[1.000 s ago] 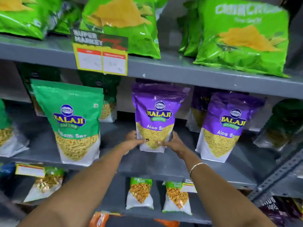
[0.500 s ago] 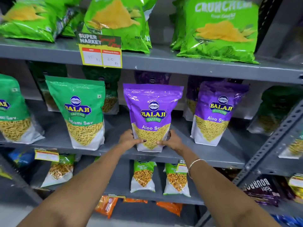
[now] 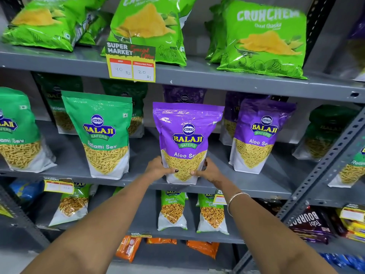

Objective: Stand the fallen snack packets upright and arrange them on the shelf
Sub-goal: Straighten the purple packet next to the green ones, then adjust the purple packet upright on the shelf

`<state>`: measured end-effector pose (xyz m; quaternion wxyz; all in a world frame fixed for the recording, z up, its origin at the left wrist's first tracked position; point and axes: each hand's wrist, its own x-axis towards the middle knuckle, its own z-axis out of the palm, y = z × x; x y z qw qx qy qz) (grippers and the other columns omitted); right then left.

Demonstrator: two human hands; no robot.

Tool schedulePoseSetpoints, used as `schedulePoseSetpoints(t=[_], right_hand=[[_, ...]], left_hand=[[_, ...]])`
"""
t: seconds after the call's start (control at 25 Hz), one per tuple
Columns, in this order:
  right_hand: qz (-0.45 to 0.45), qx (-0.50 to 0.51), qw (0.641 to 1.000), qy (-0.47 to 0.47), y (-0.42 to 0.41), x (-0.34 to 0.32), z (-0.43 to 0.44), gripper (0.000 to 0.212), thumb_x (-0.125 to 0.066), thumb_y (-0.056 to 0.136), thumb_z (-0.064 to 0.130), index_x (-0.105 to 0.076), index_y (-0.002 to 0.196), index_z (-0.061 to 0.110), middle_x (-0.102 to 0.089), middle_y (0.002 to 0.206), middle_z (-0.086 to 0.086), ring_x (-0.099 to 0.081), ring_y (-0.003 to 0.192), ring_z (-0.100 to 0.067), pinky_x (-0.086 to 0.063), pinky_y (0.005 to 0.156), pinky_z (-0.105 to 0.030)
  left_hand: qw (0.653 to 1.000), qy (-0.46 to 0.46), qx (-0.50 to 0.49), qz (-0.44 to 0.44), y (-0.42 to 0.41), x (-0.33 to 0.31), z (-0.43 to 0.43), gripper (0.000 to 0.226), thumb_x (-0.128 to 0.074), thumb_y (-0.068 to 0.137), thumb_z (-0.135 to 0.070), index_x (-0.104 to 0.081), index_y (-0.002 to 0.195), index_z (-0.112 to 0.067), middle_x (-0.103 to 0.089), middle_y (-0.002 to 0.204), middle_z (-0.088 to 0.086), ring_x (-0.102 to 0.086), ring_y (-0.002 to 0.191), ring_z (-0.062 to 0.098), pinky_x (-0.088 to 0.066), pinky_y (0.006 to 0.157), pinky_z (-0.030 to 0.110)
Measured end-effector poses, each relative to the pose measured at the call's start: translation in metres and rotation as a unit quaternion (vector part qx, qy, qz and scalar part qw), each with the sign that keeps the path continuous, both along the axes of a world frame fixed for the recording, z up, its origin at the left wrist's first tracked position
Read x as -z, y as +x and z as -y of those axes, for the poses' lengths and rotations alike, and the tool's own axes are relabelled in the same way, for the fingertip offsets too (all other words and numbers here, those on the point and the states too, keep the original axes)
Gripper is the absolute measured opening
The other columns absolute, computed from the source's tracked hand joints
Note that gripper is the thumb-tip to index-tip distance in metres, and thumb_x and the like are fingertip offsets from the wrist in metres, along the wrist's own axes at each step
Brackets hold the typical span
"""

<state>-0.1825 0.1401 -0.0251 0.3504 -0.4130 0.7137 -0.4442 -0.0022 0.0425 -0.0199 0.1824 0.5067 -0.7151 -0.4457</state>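
My hands, left (image 3: 158, 168) and right (image 3: 207, 171), clasp the base of the purple Aloo Sev packet (image 3: 187, 139) at the middle shelf (image 3: 246, 184) edge; released carelessly, it could topple forward.

Around the yellow price tag (image 3: 130, 64): below it, three front-row purple Aloo Sev packets (image 3: 187, 141) (more stand dim behind) and two green Ratlami Sev packets (image 3: 102, 133) in front. Above it, three stacks of green Crunchem bags (image 3: 264, 38). Lower down, three Chana Garam packets (image 3: 172, 209).
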Motion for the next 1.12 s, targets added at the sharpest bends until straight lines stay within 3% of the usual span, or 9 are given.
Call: schedulePoseSetpoints(t=[0.16, 0.2, 0.24, 0.28, 0.4, 0.48, 0.68, 0.84, 1.12], right_hand=[[-0.007, 0.000, 1.000, 0.022, 0.000, 0.000, -0.003, 0.075, -0.078, 0.069, 0.014, -0.038, 0.131, 0.002, -0.049, 0.137, -0.014, -0.047, 0.127, -0.028, -0.042, 0.100, -0.034], [-0.012, 0.006, 0.999, 0.034, -0.002, 0.000, -0.006, 0.077, -0.078, 0.070, 0.015, -0.035, 0.133, 0.002, -0.046, 0.139, -0.015, -0.044, 0.129, -0.029, -0.040, 0.103, -0.037], [-0.021, 0.012, 0.999, 0.046, -0.006, 0.001, -0.009, 0.081, -0.077, 0.071, 0.017, -0.031, 0.136, 0.002, -0.042, 0.141, -0.015, -0.042, 0.130, -0.029, -0.039, 0.106, -0.039], [-0.037, 0.021, 0.997, 0.064, -0.011, 0.000, -0.014, 0.083, -0.077, 0.072, 0.019, -0.029, 0.137, 0.001, -0.040, 0.142, -0.016, -0.040, 0.131, -0.030, -0.038, 0.107, -0.040], [-0.118, 0.072, 0.984, 0.108, -0.047, -0.001, -0.032, 0.054, -0.074, 0.075, 0.023, -0.047, 0.116, 0.000, -0.050, 0.125, -0.016, -0.049, 0.119, -0.030, -0.038, 0.104, -0.039], [-0.153, 0.109, 0.973, 0.131, -0.077, -0.006, -0.049, 0.033, -0.071, 0.077, 0.025, -0.054, 0.094, 0.002, -0.054, 0.105, -0.017, -0.054, 0.106, -0.030, -0.042, 0.095, -0.038], [-0.107, 0.218, 0.967, 0.079, -0.177, -0.002, -0.075, 0.080, -0.078, 0.069, 0.025, -0.036, 0.131, -0.001, -0.049, 0.131, -0.020, -0.049, 0.122, -0.037, -0.043, 0.098, -0.042], [-0.013, 0.193, 0.981, 0.005, -0.254, 0.012, -0.063, 0.107, -0.085, 0.057, 0.029, -0.023, 0.140, 0.002, -0.044, 0.136, -0.014, -0.045, 0.129, -0.029, -0.040, 0.107, -0.047], [0.105, 0.028, 0.993, -0.043, -0.272, 0.032, -0.054, 0.091, -0.090, 0.038, 0.027, -0.055, 0.119, 0.004, -0.066, 0.120, -0.017, -0.064, 0.109, -0.031, -0.051, 0.097, -0.047]], left_hand=[[0.994, 0.025, 0.054, 0.097, 0.004, -0.004, 0.007, 0.077, -0.079, 0.061, -0.041, -0.049, 0.124, -0.007, -0.057, 0.120, -0.003, -0.056, 0.113, 0.022, -0.051, 0.089, 0.037], [0.986, 0.055, 0.071, 0.144, 0.003, -0.007, 0.006, 0.074, -0.077, 0.063, -0.041, -0.048, 0.122, -0.005, -0.060, 0.120, 0.022, -0.056, 0.103, 0.021, -0.053, 0.076, 0.034], [0.972, 0.092, 0.094, 0.197, 0.001, -0.012, 0.003, 0.063, -0.073, 0.070, -0.039, -0.049, 0.116, -0.004, -0.015, 0.119, 0.022, -0.055, 0.093, 0.020, -0.051, 0.064, 0.031], [0.951, 0.135, 0.123, 0.248, -0.001, -0.020, -0.004, 0.045, -0.067, 0.079, -0.037, -0.052, 0.105, -0.004, -0.045, 0.086, -0.004, -0.055, 0.088, 0.021, -0.048, 0.061, 0.030], [0.881, 0.244, 0.240, 0.326, -0.027, -0.036, -0.026, 0.035, -0.046, 0.092, -0.040, -0.051, 0.081, -0.007, -0.065, 0.103, 0.012, -0.056, 0.113, 0.027, -0.049, 0.075, 0.031], [0.869, 0.264, 0.292, 0.299, -0.055, -0.041, -0.039, 0.035, -0.039, 0.096, -0.036, -0.054, 0.096, -0.004, -0.058, 0.128, 0.021, -0.050, 0.127, 0.031, -0.048, 0.086, 0.037], [0.960, 0.170, 0.211, 0.075, -0.157, -0.026, -0.060, 0.029, -0.051, 0.092, -0.028, -0.048, 0.114, -0.009, -0.050, 0.118, 0.014, -0.051, 0.108, 0.022, -0.043, 0.100, 0.043], [0.995, 0.071, 0.071, -0.021, -0.238, -0.005, -0.059, 0.076, -0.068, 0.080, -0.030, -0.032, 0.140, -0.003, -0.043, 0.143, 0.011, -0.042, 0.132, 0.023, -0.037, 0.106, 0.036], [0.992, 0.060, -0.037, -0.108, -0.273, 0.028, -0.060, 0.046, -0.082, 0.055, -0.013, -0.046, 0.082, -0.022, -0.063, 0.116, 0.022, -0.060, 0.113, 0.036, -0.047, 0.099, 0.052]])
